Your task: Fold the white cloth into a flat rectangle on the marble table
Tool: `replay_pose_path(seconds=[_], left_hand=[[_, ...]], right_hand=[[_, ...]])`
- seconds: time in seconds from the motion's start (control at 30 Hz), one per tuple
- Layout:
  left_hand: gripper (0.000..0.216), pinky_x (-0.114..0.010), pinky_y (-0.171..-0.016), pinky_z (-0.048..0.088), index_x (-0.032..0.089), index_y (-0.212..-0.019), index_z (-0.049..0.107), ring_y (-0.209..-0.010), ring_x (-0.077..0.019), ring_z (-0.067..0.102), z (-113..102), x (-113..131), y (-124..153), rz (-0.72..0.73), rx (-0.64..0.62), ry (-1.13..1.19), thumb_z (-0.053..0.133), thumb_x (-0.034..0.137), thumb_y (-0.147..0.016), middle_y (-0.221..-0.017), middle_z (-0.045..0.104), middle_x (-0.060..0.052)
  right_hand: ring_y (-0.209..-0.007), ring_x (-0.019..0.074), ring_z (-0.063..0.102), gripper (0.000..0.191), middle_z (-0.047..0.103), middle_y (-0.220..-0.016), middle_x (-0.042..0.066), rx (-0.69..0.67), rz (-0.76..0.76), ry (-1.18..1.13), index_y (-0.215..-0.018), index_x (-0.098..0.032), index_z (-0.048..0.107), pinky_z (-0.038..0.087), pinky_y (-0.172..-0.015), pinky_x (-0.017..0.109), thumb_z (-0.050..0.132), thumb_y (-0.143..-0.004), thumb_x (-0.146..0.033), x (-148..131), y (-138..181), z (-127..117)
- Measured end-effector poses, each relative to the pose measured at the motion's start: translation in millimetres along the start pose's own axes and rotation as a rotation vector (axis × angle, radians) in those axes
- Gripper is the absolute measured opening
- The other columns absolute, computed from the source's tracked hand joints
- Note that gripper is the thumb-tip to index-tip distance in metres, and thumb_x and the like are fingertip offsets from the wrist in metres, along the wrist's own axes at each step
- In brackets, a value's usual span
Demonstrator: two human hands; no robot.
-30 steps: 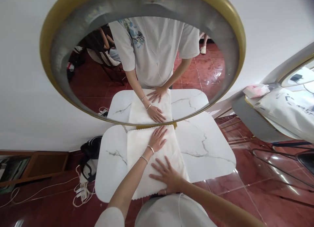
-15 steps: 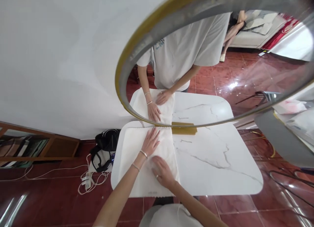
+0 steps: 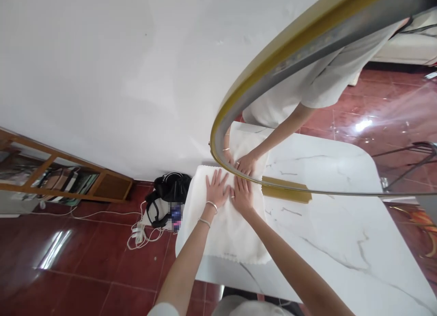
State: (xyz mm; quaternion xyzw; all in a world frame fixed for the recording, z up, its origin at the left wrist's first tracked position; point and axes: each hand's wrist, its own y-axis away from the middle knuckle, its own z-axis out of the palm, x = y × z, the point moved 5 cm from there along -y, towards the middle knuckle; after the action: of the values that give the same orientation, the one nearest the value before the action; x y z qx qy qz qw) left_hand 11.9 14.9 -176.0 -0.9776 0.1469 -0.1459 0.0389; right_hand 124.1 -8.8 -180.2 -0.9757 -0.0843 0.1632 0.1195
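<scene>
A white towel (image 3: 235,236) with a scalloped edge lies spread on the left part of a white marble-patterned table (image 3: 324,225). My left hand (image 3: 217,188), with two bracelets at the wrist, rests flat on its far left part, fingers spread. Close beside it, my right hand (image 3: 242,195), wearing a ring, also lies flat on the cloth with its fingers stretched forward. Soft creases run through the towel around the hands. Neither hand grips anything.
A large round mirror with a gold rim (image 3: 221,120) stands on a gold base (image 3: 287,190) at the table's back, reflecting my arms. Left of the table, a black bag (image 3: 170,186) and white cables (image 3: 138,234) lie on red tiles. A wooden cabinet (image 3: 112,186) stands farther left.
My right hand has moved forward to beside my left. The towel's near edge has shifted away from the table's front edge, baring a strip of tabletop. The view has also shifted.
</scene>
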Motion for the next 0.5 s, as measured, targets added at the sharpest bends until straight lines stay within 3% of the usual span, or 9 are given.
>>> replay_pose_path(seconds=[0.17,0.27,0.37,0.5], left_hand=[[0.043,-0.066,-0.113,0.004,0.029,-0.134,0.05,-0.14,-0.0297,0.029,-3,-17,-33,-0.057,0.029,0.032,0.041,0.033,-0.092,-0.149,0.039,-0.007],[0.043,-0.062,-0.115,0.007,0.024,-0.133,0.051,-0.14,-0.0289,0.03,-5,-29,-37,-0.151,0.062,0.031,0.039,0.035,-0.093,-0.148,0.04,-0.011],[0.047,-0.061,-0.114,0.011,0.022,-0.137,0.046,-0.142,-0.0305,0.025,-10,-38,-17,-0.247,0.12,0.02,0.039,0.037,-0.093,-0.151,0.034,-0.014],[0.054,-0.06,-0.114,0.013,0.023,-0.142,0.041,-0.144,-0.0325,0.019,-14,-30,26,-0.266,0.193,0.0,0.043,0.043,-0.092,-0.155,0.024,-0.014]], right_hand=[[-0.116,0.0343,0.053,0.052,0.058,-0.125,0.025,-0.062,0.098,0.034,-0.137,-0.003,0.044,0.034,-0.101,0.055,0.026,-0.097,-0.031,1,-42,22],[-0.109,0.0352,0.057,0.049,0.064,-0.112,0.024,-0.112,0.112,0.062,-0.125,-0.005,0.055,0.038,-0.096,0.053,0.027,-0.097,-0.033,5,-60,29],[-0.112,0.0348,0.055,0.047,0.062,-0.116,0.023,-0.133,0.086,0.084,-0.124,-0.006,0.056,0.038,-0.096,0.051,0.028,-0.097,-0.033,6,-57,24],[-0.127,0.032,0.045,0.048,0.052,-0.135,0.019,-0.115,0.004,0.082,-0.137,-0.009,0.044,0.029,-0.106,0.052,0.03,-0.097,-0.03,4,-21,6]])
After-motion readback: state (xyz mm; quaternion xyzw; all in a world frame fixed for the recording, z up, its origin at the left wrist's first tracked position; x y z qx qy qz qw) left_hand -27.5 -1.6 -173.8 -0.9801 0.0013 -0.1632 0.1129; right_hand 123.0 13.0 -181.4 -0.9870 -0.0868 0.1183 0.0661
